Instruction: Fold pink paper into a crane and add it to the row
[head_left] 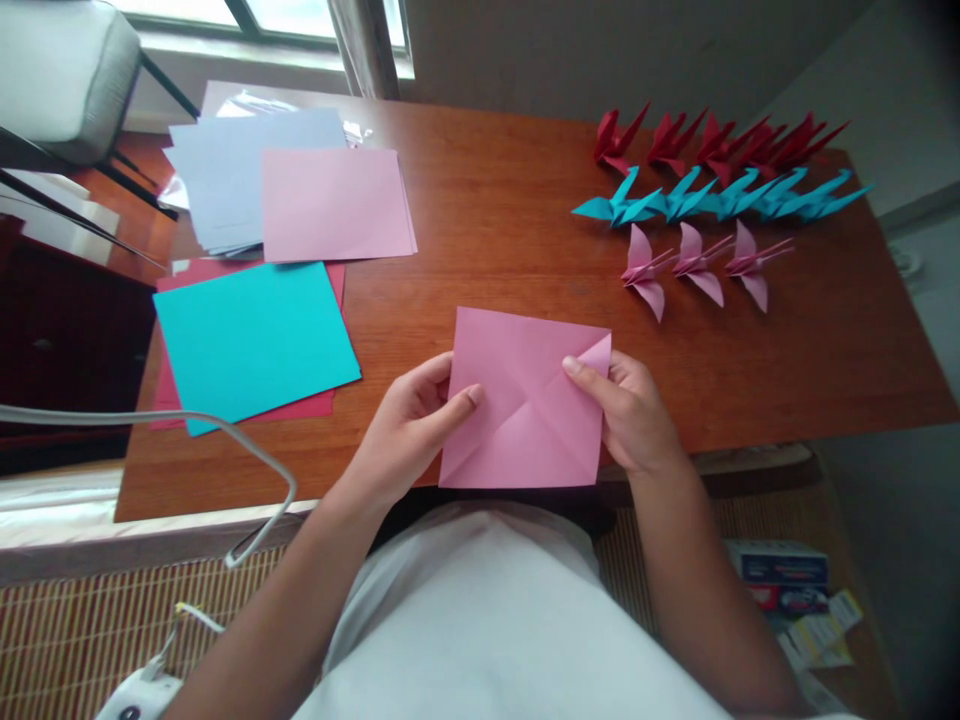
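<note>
A square pink paper sheet (525,395) with diagonal creases is held over the near edge of the wooden table (480,240). My left hand (412,420) pinches its left edge, thumb on top. Gripping the right edge is my right hand (630,410), whose thumb presses down the folded upper right corner.
Left on the table lie a teal sheet (251,340) over red sheets, and a pink sheet (334,205) on a pale blue stack (225,175). Far right stand rows of folded cranes: red (712,140), teal (720,197), pink (701,262). A grey cable (225,430) crosses the near left edge.
</note>
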